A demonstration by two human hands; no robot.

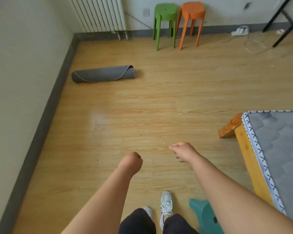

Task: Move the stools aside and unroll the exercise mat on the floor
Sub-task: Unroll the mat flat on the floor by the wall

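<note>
Lying ahead and leftward of both hands, the rolled grey exercise mat (pixel 103 74) is resting near the wooden floor's left wall edge, long axis crosswise. The left hand (pixel 130 163), loosely fisted and empty, is nearer; the right hand (pixel 183 152) is curled, holding nothing.

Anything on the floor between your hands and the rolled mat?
Nothing: in the head view only bare wood floor lies between the left hand, the right hand and the rolled mat.
</note>
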